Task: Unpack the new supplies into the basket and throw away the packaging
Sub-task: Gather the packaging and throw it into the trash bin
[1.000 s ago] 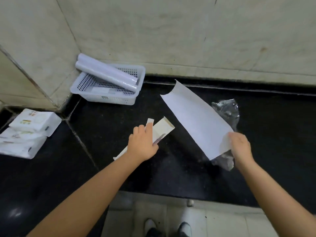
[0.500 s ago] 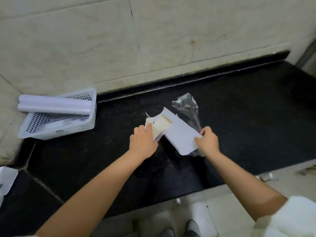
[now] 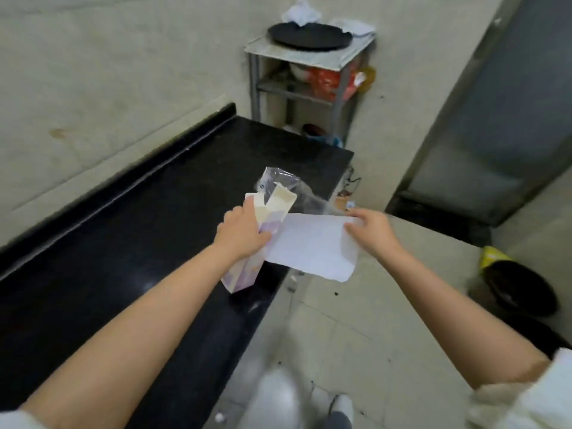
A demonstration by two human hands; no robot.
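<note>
1. Empty carton (image 3: 263, 224), top flaps open, is in the left hand (image 3: 243, 235), fingers wrapped tight around its middle, above the end of the black counter (image 3: 123, 243).
2. Right hand (image 3: 370, 232) pinches the white paper sheet (image 3: 309, 247); the clear plastic wrap (image 3: 280, 181) looks clamped with it, contact hidden.
3. Black bin (image 3: 520, 292) sits on the floor, right.

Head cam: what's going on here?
A person stands at the end of a black counter with packaging in both hands. The left hand grips an opened, empty-looking carton; the right hand pinches a white paper sheet and a clear plastic wrapper. A dark bin sits on the floor to the right. No basket in view.
</note>
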